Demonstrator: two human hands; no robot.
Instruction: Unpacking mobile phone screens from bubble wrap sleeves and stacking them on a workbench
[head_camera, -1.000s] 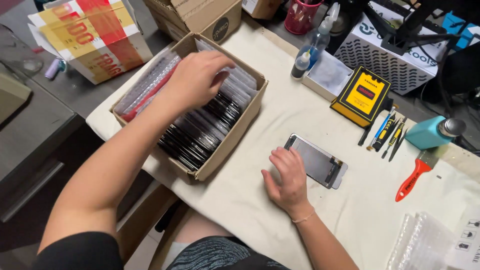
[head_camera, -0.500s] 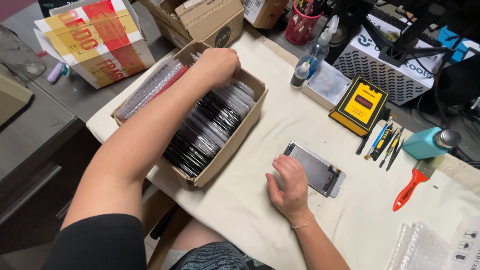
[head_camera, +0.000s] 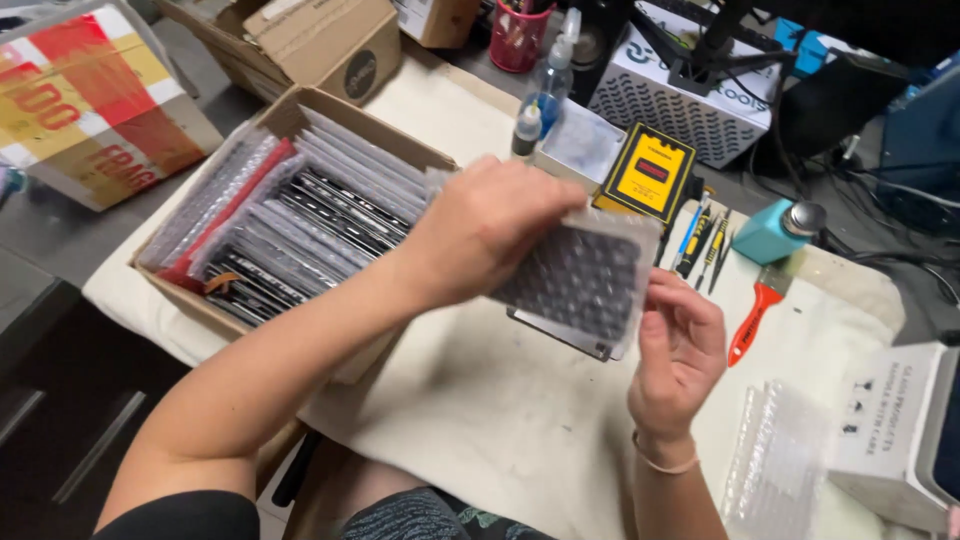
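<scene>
From the head camera, the left hand is clamped over the top edge of a flat bubble-wrap pouch with something dark and thin inside, held in the air just beside the cardboard box. The right hand is below and to the right of the pouch, fingers loosely spread and touching or nearly touching its lower corner; I cannot tell whether it grips.

The risk is a slip: the plastic is slick and the grip sits on one edge only, so the pouch could tilt out and drop onto the flat grey panel lying on the cloth right under it, knocking both. If the contents are glass, as they look, squeezing hard could also crack them.

The box left of the left hand is packed with upright pouches, clear and ridged, one red. The cloth is soft and creased. Beyond the pouch sit a hard yellow case and a red-handled scraper.
</scene>
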